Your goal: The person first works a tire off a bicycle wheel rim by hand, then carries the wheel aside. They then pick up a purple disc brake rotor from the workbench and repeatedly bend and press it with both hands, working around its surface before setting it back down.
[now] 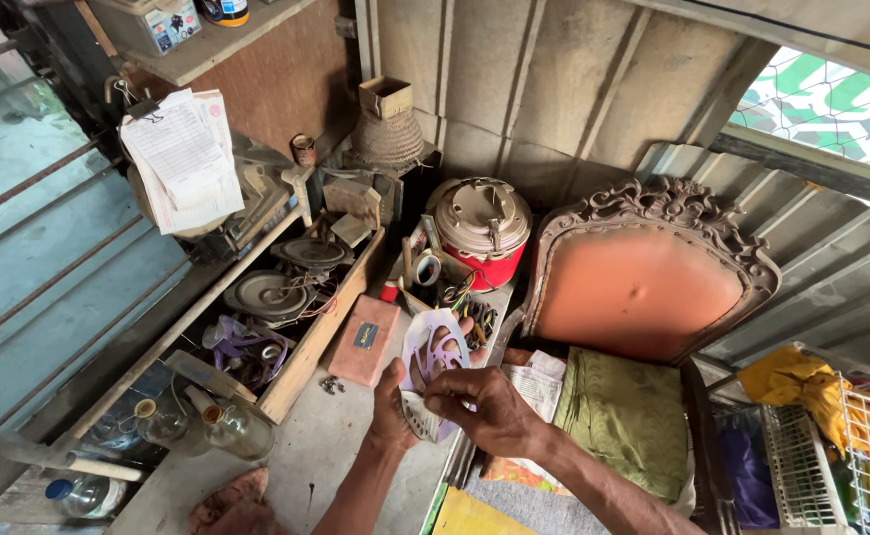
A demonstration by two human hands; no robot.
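My left hand [391, 404] and my right hand [484, 408] both hold a flat white cut-out sheet [432, 349] with curved openings, upright over a grey work surface [336, 446]. The left hand grips its lower left edge. The right hand pinches its lower right part, fingers curled across the front. The sheet's bottom edge is hidden behind my fingers.
A wooden tray [301, 367] of metal discs and scrap lies left of the hands, beside a brown pad [365, 339] and glass bottles [227, 424]. A red pot with a metal lid [480, 230] stands behind. An ornate orange-backed chair [643, 282] and a wire basket [866, 446] are right.
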